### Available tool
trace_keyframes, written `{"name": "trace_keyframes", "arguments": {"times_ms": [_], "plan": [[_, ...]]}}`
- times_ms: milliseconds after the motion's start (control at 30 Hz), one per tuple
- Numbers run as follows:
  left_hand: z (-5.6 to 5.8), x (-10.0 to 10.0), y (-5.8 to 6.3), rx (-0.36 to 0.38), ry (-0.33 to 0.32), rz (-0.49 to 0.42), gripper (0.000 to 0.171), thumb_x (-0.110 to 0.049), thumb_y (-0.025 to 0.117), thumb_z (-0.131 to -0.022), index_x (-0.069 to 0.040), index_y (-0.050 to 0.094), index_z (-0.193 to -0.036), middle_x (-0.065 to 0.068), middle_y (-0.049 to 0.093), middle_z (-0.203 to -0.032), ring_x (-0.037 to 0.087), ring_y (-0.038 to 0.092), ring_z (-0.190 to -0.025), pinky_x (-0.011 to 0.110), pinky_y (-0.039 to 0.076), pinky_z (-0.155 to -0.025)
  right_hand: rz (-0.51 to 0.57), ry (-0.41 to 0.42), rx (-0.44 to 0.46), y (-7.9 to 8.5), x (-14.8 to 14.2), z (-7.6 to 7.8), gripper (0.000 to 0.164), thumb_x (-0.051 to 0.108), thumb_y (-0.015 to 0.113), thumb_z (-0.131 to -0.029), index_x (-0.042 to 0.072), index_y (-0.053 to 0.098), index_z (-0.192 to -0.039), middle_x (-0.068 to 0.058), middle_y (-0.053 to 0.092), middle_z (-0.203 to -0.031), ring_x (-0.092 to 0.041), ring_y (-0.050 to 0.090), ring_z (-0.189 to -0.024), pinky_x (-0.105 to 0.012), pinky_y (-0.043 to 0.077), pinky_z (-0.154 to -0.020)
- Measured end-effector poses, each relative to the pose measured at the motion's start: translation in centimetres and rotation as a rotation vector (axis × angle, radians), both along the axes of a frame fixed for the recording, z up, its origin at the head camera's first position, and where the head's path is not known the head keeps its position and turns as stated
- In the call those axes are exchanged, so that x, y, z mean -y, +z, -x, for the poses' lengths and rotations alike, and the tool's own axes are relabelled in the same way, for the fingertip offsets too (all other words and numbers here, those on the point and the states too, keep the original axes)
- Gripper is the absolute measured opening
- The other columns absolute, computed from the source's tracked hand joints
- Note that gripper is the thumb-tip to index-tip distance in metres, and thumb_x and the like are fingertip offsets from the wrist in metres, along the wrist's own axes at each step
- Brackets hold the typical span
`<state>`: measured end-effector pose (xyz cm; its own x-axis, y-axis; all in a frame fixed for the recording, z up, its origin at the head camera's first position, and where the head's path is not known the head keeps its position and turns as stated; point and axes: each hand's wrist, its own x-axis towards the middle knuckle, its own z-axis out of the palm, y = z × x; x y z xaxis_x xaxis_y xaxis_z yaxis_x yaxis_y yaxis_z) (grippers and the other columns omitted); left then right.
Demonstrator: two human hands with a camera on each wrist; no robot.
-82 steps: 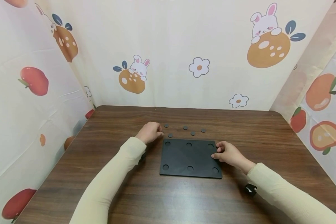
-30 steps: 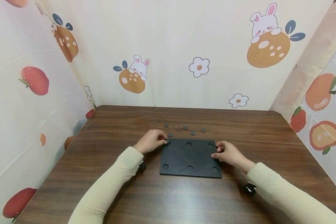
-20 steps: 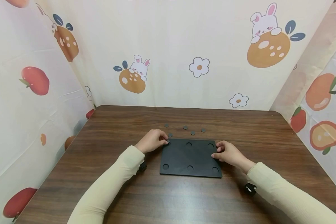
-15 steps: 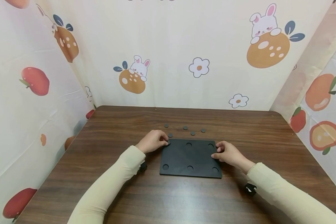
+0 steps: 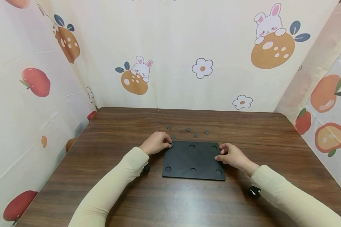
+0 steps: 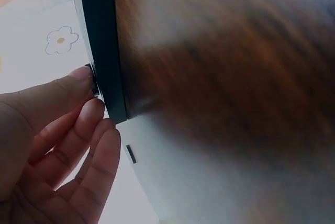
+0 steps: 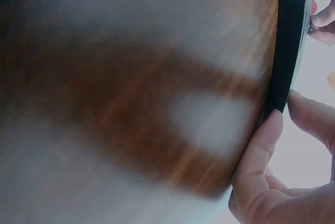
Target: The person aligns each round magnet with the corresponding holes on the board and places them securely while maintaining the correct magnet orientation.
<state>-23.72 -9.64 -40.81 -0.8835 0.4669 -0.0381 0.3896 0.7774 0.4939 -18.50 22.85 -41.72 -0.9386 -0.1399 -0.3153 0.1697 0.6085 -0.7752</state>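
Observation:
A thin black rectangular board (image 5: 194,158) with round recesses along its near and far edges lies on the wooden table. At its far left corner, my left hand (image 5: 156,143) pinches a small black disc (image 6: 94,84) against the recess there; in the head view the fingers largely cover it. My right hand (image 5: 233,155) holds the board's right edge, thumb over the top and a fingertip against the side, as the right wrist view shows. Several loose black discs lie just behind the board, among them one disc (image 5: 173,137) close to my left fingertips.
Other loose discs include one disc (image 5: 188,129) behind the board's middle and one disc (image 5: 206,132) further right. The brown table (image 5: 130,123) ends at a printed curtain (image 5: 170,47) at the back, with more curtain on both sides.
My left hand has come from beside the loose discs toward me, onto the board's far left corner, and has lowered the disc at the recess. The right hand and board have stayed put.

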Motion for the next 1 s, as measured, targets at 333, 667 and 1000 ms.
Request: {"name": "trace_keyframes", "arguments": {"times_ms": [333,667,1000], "plan": [[0.01,-0.03,0.03,-0.007,0.007,0.024,0.012,-0.021,0.070,-0.082,-0.018,0.071,-0.094,-0.007,0.065,-0.090,0.004,0.056,-0.075,0.023,0.047,-0.069,-0.007,-0.002,0.007,-0.01,0.04,0.04,0.056,0.018,0.072,-0.080,-0.004,0.043,-0.122,-0.011,0.047,-0.095,-0.018,0.052,-0.079,-0.030,0.052,-0.070],[0.05,-0.06,0.12,0.009,0.006,0.032,0.013,-0.021,0.070,-0.082,-0.017,0.072,-0.095,-0.006,0.066,-0.090,0.005,0.057,-0.076,0.023,0.047,-0.069,-0.004,-0.001,0.010,-0.04,0.03,0.04,0.056,0.019,0.072,-0.080,-0.004,0.042,-0.122,-0.011,0.047,-0.095,-0.018,0.052,-0.079,-0.031,0.053,-0.071],[0.10,-0.09,0.10,0.009,0.006,0.034,0.015,-0.022,0.070,-0.082,-0.016,0.072,-0.096,-0.005,0.066,-0.090,0.005,0.058,-0.076,0.023,0.048,-0.069,-0.004,-0.001,0.007,-0.18,-0.05,0.11,0.057,0.019,0.072,-0.080,-0.004,0.042,-0.123,-0.011,0.047,-0.096,-0.018,0.052,-0.079,-0.030,0.053,-0.071]]}}
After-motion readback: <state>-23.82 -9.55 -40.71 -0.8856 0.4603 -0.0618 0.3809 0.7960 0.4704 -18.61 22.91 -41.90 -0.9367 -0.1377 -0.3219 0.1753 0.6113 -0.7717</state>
